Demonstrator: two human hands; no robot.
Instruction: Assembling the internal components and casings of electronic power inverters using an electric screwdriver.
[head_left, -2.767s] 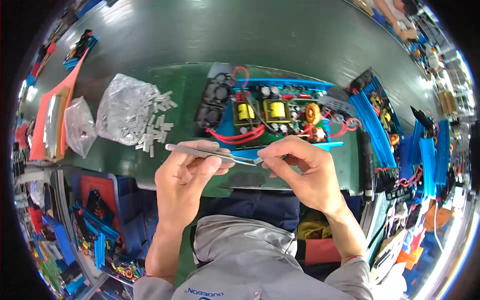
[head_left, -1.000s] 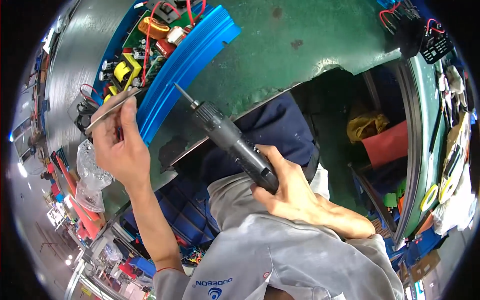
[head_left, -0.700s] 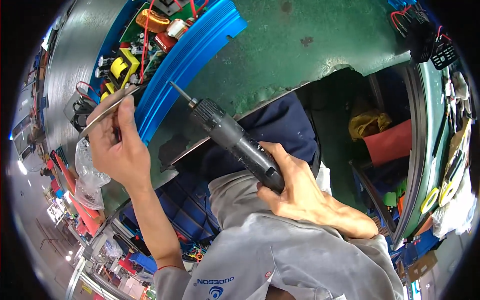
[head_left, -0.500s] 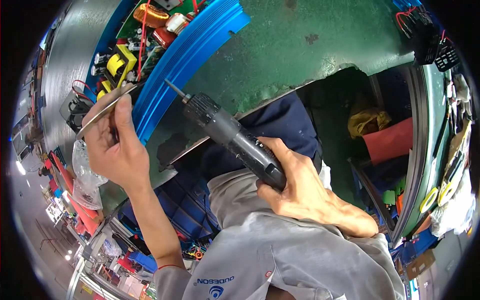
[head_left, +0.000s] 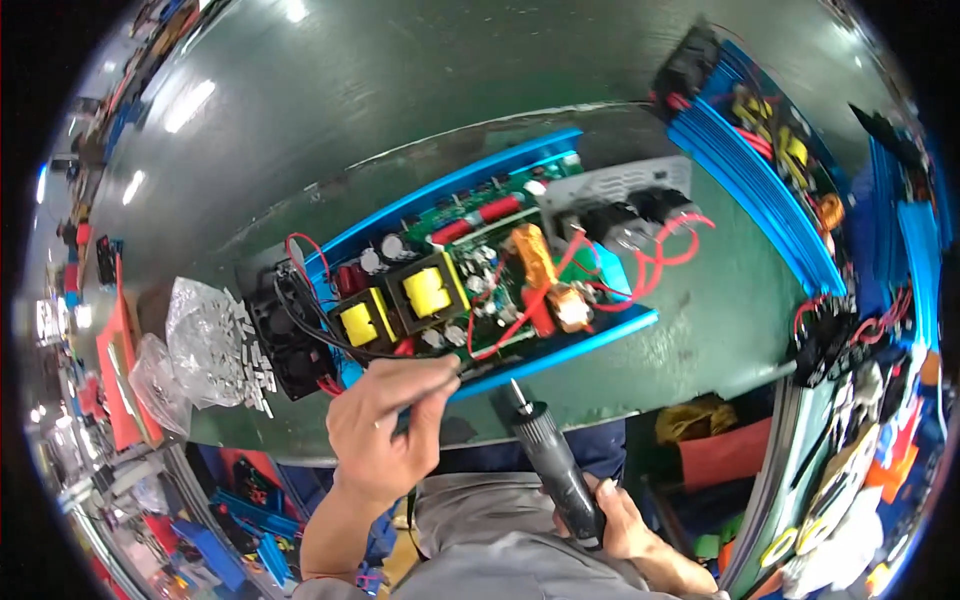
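Observation:
An open blue metal case [head_left: 600, 328] lies on the bench, holding a green circuit board [head_left: 440, 212] with yellow-wound transformers [head_left: 428, 292] and red wires. At its near wall, my left hand [head_left: 385, 430] is closed in a pinch, thumb against fingertips. Whatever sits between those fingers is too small and blurred to name. In my right hand [head_left: 625, 525] is a black electric screwdriver [head_left: 560, 470], gripped by its lower body. Its bit points up toward the near wall, just right of my left fingertips. The bit's tip appears apart from the wall.
Black fans [head_left: 285, 335] sit at the case's left end. A grey vented end plate [head_left: 610, 185] with black sockets stands at its right. Left of the fans lies a clear plastic bag [head_left: 200, 340] of small pale pieces. Another blue case [head_left: 760, 195] stands at the right.
The view has swung, bringing the whole case into sight. My left hand, which pinched a thin metal strip, is now lower at the near wall. The screwdriver stands more upright, its bit near that wall.

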